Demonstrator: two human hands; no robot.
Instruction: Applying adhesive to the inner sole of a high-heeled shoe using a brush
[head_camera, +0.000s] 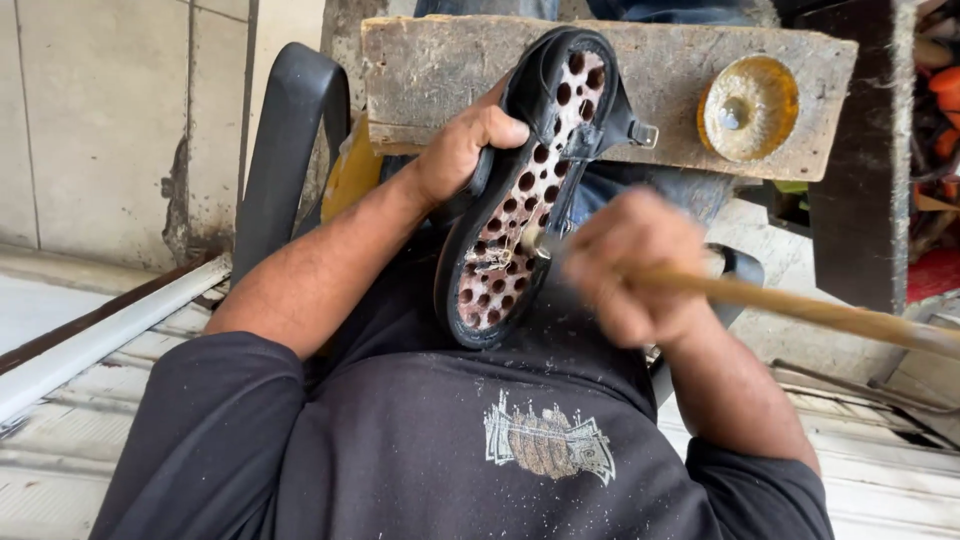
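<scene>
Your left hand (462, 150) grips the black shoe with the perforated, reddish-brown inner sole (525, 190) from its 9 o'clock side, thumb lying over the rim and the other fingers wrapped behind the sole where you cannot see them. The shoe stands tilted with its open sole facing you, toe end up at 12 o'clock against the rough, weathered wooden plank bench (680, 85), heel end down at 6 o'clock against your black printed T-shirt (450, 440). A small metal buckle on a strap sticks out from the shoe's 3 o'clock edge, just in front of the plank.

Your right hand (630, 270) sits at 3 o'clock of the shoe, blurred, its fingers closed tight round a long, thin wooden-handled tool (800, 308) whose handle runs off toward 4 o'clock. The tool's tip touches the sole near the middle of the shoe; its exact shape is too blurred to tell.

On the plank, at 2 o'clock from the shoe and well apart from it, rests a round, golden-yellow shallow dish with a small knob at its centre (748, 107). At 10 o'clock of your left forearm stands a black curved chair back (290, 150), with pale wall tiles beyond it
</scene>
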